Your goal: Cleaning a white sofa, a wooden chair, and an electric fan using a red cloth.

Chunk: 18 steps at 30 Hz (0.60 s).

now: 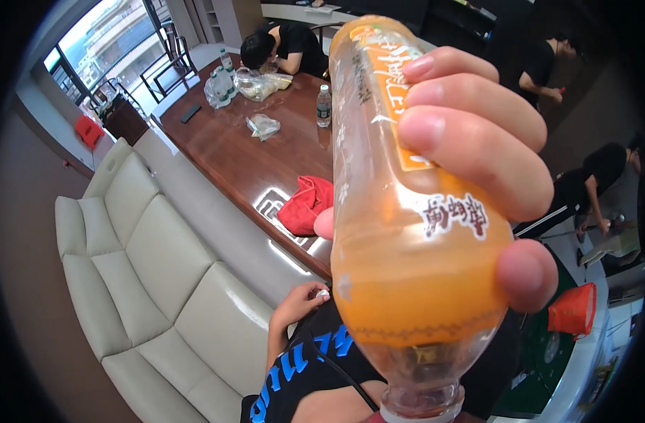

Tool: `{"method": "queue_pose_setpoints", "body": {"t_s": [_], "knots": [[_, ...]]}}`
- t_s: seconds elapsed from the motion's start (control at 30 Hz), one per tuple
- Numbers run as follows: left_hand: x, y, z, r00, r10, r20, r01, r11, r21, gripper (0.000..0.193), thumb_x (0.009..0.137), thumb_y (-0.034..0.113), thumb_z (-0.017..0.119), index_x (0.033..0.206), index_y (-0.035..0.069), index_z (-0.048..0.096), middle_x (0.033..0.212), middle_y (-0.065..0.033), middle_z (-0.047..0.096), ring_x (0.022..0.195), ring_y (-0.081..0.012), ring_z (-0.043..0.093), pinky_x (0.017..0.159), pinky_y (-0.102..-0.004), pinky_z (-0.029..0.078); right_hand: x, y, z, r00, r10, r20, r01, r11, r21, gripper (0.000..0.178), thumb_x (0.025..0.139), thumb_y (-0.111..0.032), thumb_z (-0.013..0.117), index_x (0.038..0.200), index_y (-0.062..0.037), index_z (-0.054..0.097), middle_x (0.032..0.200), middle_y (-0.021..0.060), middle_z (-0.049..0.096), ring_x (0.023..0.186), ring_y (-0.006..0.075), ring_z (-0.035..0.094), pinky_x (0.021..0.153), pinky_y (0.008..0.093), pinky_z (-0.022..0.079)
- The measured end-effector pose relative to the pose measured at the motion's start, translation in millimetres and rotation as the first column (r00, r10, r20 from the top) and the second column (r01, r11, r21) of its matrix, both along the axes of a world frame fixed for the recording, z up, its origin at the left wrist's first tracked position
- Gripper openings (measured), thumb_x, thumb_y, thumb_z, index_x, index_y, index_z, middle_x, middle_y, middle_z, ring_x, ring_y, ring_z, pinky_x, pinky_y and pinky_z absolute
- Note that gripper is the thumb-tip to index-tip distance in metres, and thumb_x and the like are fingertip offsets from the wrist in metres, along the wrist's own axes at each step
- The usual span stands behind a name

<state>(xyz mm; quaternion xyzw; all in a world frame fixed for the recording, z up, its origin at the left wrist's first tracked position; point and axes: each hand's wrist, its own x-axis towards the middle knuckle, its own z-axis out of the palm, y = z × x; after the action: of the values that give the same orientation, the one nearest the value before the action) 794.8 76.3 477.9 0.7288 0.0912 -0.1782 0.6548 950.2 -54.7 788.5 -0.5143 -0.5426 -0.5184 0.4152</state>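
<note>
A clear plastic drink bottle [414, 303] with orange drink in it is tipped up close in front of me, its neck at the lower edge and its base toward the top. My right hand [470, 134] is wrapped round it, fingers across the orange label; one fingertip shows at the bottle's left side. The bottle's mouth is cut off by the frame. Lower down, my left hand [301, 305] rests near my black clothing with blue lettering. Its fingers are closed on a small white thing [322, 293], possibly a bottle cap.
A long brown wooden table [231, 158] holds a red cloth bag [307, 206], a water bottle [324, 107], plastic bags [260, 84] and a dark phone [190, 113]. A cream sofa [153, 268] stands left. One person [294, 49] leans at the table; others stand right, near a red bag [573, 310].
</note>
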Motion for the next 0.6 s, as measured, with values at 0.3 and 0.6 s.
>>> {"method": "queue_pose_setpoints", "body": {"t_s": [0.3, 0.6], "knots": [[3.3, 2.2, -1.8, 0.993, -0.068, 0.096, 0.067, 0.998, 0.012, 0.035, 0.078, 0.015, 0.077, 0.107, 0.001, 0.063, 0.092, -0.0035, 0.065, 0.08, -0.0117, 0.059, 0.072, -0.0269, 0.05, -3.8, -1.0, 16.3, 0.997, -0.012, 0.082, 0.003, 0.994, 0.108, 0.091, 0.066, -0.019, 0.084, 0.138, -0.0263, 0.028, 0.108, 0.0101, 0.053, 0.087, 0.0264, 0.051, 0.073, 0.044, 0.049], [13.6, 4.5, 4.5, 0.987, -0.145, 0.064, 0.141, 0.988, 0.055, 0.035, 0.078, 0.016, 0.076, 0.107, 0.001, 0.063, 0.093, -0.0038, 0.065, 0.082, -0.0131, 0.058, 0.074, -0.0276, 0.049, -0.1, -2.1, 14.2, 0.994, -0.012, 0.107, -0.005, 0.987, 0.16, 0.091, 0.065, -0.019, 0.085, 0.137, -0.026, 0.029, 0.108, 0.01, 0.053, 0.087, 0.0264, 0.051, 0.073, 0.0436, 0.049]]}}
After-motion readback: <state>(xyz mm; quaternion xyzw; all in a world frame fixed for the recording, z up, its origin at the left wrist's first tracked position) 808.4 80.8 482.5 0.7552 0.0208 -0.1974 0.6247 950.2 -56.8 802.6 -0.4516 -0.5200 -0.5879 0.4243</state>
